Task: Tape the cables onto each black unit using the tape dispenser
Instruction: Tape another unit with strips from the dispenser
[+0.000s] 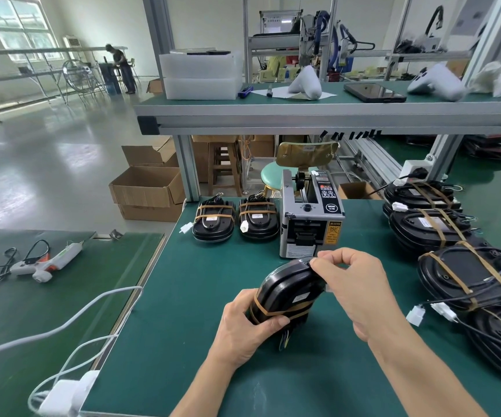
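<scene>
A black unit (285, 288) with a tan band round it is tilted up off the green mat (201, 296) in front of me. My left hand (244, 329) grips its near end, thumb over the band. My right hand (348, 284) curls over the unit's far upper edge, fingertips pinching at that edge; whether tape is between them I cannot tell. The grey tape dispenser (310, 219) stands just behind the hands. Two banded black units (213, 224) (258, 221) lie to the dispenser's left.
A pile of several black units (459, 266) with loose cables and white connectors fills the right side. A white glue gun (47, 260) lies on the left mat. White cables (71, 323) and a white plug block (68, 395) cross the gap. An overhead shelf (327, 111) spans the bench.
</scene>
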Demonstrator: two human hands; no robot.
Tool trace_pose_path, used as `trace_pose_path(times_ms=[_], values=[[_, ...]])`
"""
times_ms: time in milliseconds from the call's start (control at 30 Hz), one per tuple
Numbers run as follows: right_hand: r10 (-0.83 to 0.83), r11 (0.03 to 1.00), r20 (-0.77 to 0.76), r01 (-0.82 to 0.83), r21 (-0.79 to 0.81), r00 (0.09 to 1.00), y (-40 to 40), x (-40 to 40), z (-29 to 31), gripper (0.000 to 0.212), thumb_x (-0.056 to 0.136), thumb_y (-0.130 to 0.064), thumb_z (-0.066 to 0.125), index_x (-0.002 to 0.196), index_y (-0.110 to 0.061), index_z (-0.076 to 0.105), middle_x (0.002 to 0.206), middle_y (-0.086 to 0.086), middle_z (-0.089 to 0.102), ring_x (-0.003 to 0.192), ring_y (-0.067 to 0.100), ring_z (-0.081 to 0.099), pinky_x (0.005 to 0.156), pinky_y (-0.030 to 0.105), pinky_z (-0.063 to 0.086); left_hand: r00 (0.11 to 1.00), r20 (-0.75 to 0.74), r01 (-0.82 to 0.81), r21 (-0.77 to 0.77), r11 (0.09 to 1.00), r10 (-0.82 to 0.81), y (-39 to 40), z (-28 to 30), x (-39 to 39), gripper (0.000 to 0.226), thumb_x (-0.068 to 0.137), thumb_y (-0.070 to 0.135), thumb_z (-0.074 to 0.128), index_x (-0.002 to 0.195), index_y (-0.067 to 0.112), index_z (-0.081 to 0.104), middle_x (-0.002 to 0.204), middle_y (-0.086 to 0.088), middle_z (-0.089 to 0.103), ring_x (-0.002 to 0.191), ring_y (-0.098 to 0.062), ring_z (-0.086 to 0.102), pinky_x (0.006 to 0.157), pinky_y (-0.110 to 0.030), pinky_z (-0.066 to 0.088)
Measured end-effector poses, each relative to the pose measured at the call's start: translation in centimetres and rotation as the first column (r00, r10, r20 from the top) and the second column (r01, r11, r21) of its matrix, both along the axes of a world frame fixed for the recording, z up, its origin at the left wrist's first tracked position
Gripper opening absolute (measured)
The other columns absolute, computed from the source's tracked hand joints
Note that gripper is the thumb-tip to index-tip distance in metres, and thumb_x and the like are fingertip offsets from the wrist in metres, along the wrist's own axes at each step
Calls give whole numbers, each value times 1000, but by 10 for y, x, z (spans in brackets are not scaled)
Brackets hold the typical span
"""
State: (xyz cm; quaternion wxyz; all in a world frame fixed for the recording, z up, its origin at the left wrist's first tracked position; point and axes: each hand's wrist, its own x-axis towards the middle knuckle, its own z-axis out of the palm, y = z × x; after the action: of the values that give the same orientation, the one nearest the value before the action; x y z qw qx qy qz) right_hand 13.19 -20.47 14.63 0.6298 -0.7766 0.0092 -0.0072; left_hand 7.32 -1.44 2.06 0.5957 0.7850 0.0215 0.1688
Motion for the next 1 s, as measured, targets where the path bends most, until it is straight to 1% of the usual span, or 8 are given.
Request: trace_pose_path(times_ms=[100,233,300,533,700,867,967,1000], values=[[7,1000,-1,-7,0,1000,-1,0,1,13,80,-20,80,73,-15,70,82,-21,75,80,7,67,67,24,46,1000,1,2,-2,1000,-2,0,0,0,52,64,81,86,106,52,75,104,8,75,95,-5,70,82,-14,49],[19,998,9,-20,54,1000,1,-1,1,12,82,-24,82,80,-18,71,83,-6,75,70,-3,63,68,24,45,1000,0,-1,1,1000,1,0,0,0,52,64,82,85,105,53,74,104,5,75,95,-6,71,82,-14,48],[32,997,11,-33,66,999,4,-3,-1,17,83,-31,83,87,-21,71,84,-4,73,74,2,64,71,25,47,1000,-6,1,6,1000,-1,0,0,0,52,64,82,85,106,54,74,105,6,75,96,-7,71,83,-14,49],[62,994,36,-65,90,997,7,-2,-7,7,91,-25,75,94,-26,69,90,-6,71,72,-4,61,72,24,46,1000,-30,8,-20,1000,-9,0,-2,0,62,64,77,88,110,38,77,107,4,75,99,-11,72,87,-22,53],[75,997,90,-72,-31,993,9,-9,-12,7,94,-36,69,100,-34,67,105,-10,68,99,6,64,88,28,49,999,-51,12,4,1000,-12,1,-1,-1,54,67,64,90,110,32,78,105,2,75,96,-10,72,85,-21,52],[193,973,99,-178,-146,976,3,-10,-14,20,90,-49,72,108,-40,68,112,-20,65,106,-12,56,90,16,43,998,-55,19,61,998,-16,0,-1,1,45,65,63,90,103,45,75,100,6,73,93,-10,71,82,-22,54],[192,980,58,-189,-62,980,2,-4,-11,4,94,-38,72,95,-39,75,108,-18,69,100,-7,61,86,20,45,999,-45,10,54,998,-8,0,-2,2,52,64,77,88,103,46,75,101,10,74,94,-9,71,82,-21,53],[186,982,44,-185,-26,982,1,-1,-10,11,96,-32,69,91,-38,77,104,-16,71,96,-4,63,83,20,45,999,-45,8,52,999,-6,1,-2,1,54,63,82,86,102,48,75,101,11,74,95,-8,71,82,-19,52]])
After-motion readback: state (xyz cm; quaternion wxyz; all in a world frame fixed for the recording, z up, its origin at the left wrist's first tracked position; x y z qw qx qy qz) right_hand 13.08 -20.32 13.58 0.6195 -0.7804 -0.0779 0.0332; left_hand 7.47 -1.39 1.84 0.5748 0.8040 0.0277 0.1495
